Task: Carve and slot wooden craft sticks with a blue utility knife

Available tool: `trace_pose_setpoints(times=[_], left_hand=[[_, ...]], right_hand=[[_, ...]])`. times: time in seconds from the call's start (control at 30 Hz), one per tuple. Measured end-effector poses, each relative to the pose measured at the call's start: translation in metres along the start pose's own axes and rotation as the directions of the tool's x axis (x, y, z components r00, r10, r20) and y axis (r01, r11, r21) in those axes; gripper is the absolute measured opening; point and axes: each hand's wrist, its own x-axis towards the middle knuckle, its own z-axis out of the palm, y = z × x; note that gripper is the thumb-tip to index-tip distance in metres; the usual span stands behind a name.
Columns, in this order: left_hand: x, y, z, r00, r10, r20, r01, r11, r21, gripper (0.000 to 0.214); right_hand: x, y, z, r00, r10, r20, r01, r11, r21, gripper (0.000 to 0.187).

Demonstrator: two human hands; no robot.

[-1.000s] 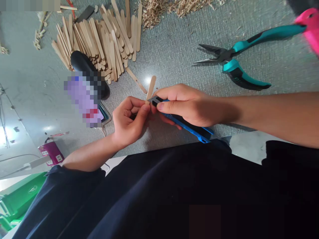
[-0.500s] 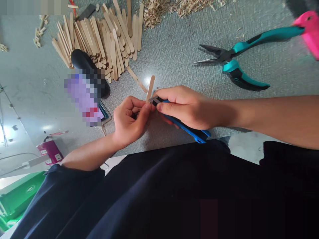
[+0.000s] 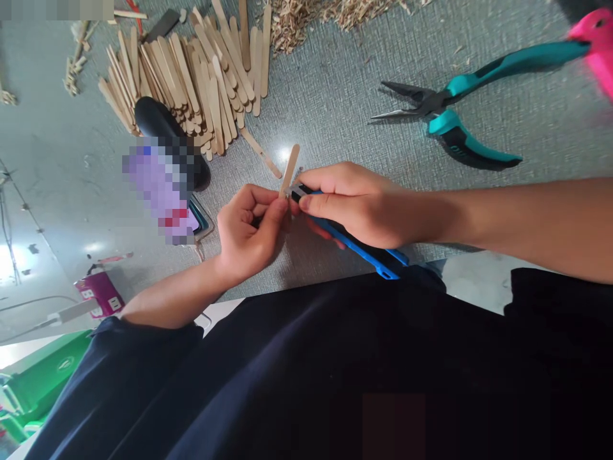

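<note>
Above the grey textured desk (image 3: 335, 108), just in from its near edge, the left hand (image 3: 249, 223) pinches a flat, round-ended wooden stick (image 3: 290, 167) by its lower end, thumb against fingers. The right hand (image 3: 359, 201) is wrapped around a blue-and-black utility knife (image 3: 357, 248), its metal tip at the stick beside the left thumb. Farther from that edge lie a heap of pale wooden sticks (image 3: 218, 115) and spread teal-and-black long-nose pliers (image 3: 435, 104).

Left hand (image 3: 251, 230) pinching a stick (image 3: 290, 167), right hand (image 3: 357, 203) has a cutter (image 3: 360, 248) on it, kinda near the table's (image 3: 335, 115) front edge.
</note>
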Motion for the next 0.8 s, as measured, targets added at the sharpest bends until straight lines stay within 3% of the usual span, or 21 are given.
trace_pose_setpoints(times=[0.13,0.43,0.6,0.8], left_hand=[[0.0010,-0.0006,0.0001,1.000,0.012,0.002,-0.012,0.998,-0.063,0.028],[-0.0001,-0.0053,-0.0023,0.998,-0.050,0.039,0.051,0.998,-0.038,0.036],[-0.0016,-0.0063,-0.0042,0.998,-0.036,0.046,0.038,0.999,-0.033,0.028],[-0.0063,-0.0071,0.0001,0.994,-0.100,-0.037,0.098,0.993,-0.062,0.030]], right_hand=[[0.0003,0.0001,-0.0019,0.999,0.002,0.050,-0.004,0.999,0.036,0.037],[0.0014,0.0059,-0.0045,0.990,0.055,0.129,-0.074,0.987,0.146,0.022],[0.0021,0.0062,-0.0064,0.992,0.032,0.120,-0.053,0.982,0.182,0.019],[0.0005,0.0059,-0.0059,0.997,0.028,0.078,-0.035,0.995,0.099,0.022]])
